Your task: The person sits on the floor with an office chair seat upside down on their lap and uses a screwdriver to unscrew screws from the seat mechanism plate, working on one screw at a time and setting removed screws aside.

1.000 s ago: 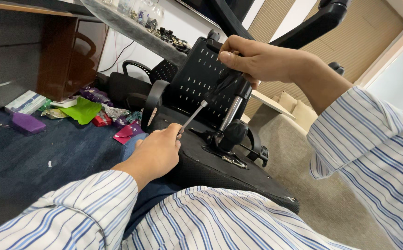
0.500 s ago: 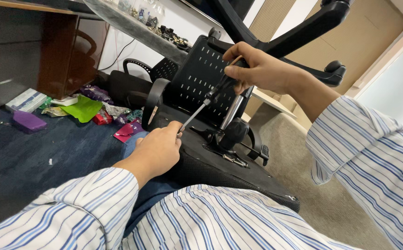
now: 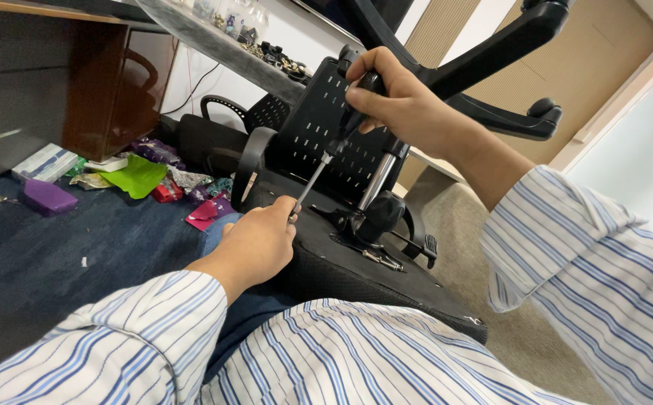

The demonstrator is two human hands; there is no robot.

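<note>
Bright, even daylight from the right; soft shadows on the dark floor; sharp focus, slight wide-angle stretch at edges.

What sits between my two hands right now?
In the head view, the screwdriver spans it: right hand grips the handle, left hand pinches the tip.

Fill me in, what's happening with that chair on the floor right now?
A person in a striped shirt is working on an overturned black office chair, its seat underside facing up and its wheeled base in the air. The right hand grips the handle of a screwdriver, angled down toward the seat. The left hand rests at the seat's edge, pinching near the screwdriver's tip. Colourful wrappers and small boxes lie scattered on the dark carpet beside a wooden desk.
</note>
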